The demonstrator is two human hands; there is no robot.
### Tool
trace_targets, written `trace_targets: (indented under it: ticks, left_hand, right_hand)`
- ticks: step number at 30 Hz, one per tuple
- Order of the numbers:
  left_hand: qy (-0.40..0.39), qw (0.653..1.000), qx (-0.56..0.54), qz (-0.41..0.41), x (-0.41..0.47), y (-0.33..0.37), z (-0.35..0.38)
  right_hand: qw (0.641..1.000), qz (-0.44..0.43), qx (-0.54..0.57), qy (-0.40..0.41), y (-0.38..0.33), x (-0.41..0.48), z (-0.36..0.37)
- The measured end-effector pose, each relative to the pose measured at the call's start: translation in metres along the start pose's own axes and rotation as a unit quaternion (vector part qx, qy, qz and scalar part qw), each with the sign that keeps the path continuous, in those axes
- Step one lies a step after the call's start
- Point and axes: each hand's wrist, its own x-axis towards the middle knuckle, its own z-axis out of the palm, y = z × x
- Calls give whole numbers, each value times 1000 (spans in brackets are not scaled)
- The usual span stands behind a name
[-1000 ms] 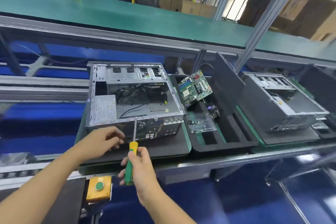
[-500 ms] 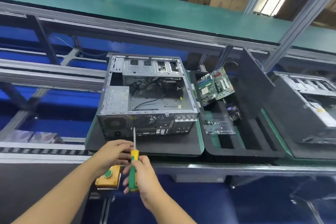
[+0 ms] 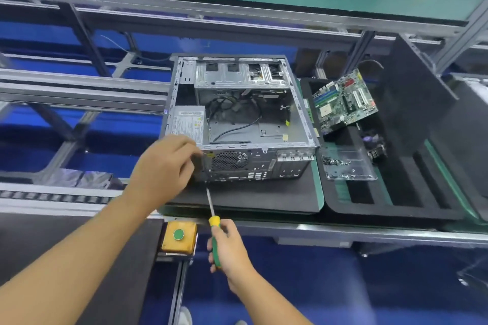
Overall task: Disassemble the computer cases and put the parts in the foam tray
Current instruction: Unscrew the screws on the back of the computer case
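**At twelve o'clock from both hands: the case's rear panel**

On a black foam pad [image 3: 264, 198] on the table, the computer case [image 3: 237, 124] lies open side up. Its rear panel faces the person and its long axis runs twelve to six.

The left hand [image 3: 163, 166] is the nearer one. Its curled fingers lie against the rear-left corner, over the back of the power supply [image 3: 188, 123]. Whether they pinch something or only brace cannot be told.

The right hand [image 3: 229, 248] is clenched round the handle of the screwdriver [image 3: 212, 208], at six o'clock of the case and apart from it. The shaft points to about eleven o'clock, and the tip sits just below the panel's lower edge, just beside the left hand.

The next move is probably to bring the tip up onto a power-supply screw, so the shaft would have to level out and aim straight into the panel.

The foam tray [image 3: 396, 208] lies at three o'clock of the case, with a motherboard [image 3: 344, 100] leaning at its far end and a clear screw box [image 3: 348, 166] nearer.
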Motion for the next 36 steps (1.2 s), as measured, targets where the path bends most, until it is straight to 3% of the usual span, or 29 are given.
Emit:
trace_targets:
  ticks: [2,3,6,8,11,13,36]
  left_hand:
    - [-35,999,17,23,37,-17,-21]
    - [-107,994,31,3,54,-25,-27]
    - [-370,919,124,-53,81,-45,-16]
    - [-434,883,166,-62,74,-49,4]
    - [-329,924,190,-47,49,-51,26]
    - [-302,935,182,-44,44,-54,30]
    - [-287,941,169,-57,43,-52,30]
  right_hand:
    - [1000,-5,1,5,1,7,5]
    - [1000,-9,0,10,1,11,7]
    - [1000,-10,3,29,0,20,11]
    - [999,-3,14,36,1,24,11]
    - [999,0,18,44,3,27,8]
    - [999,-6,11,46,3,30,7]
    - [997,-23,13,69,8,40,6]
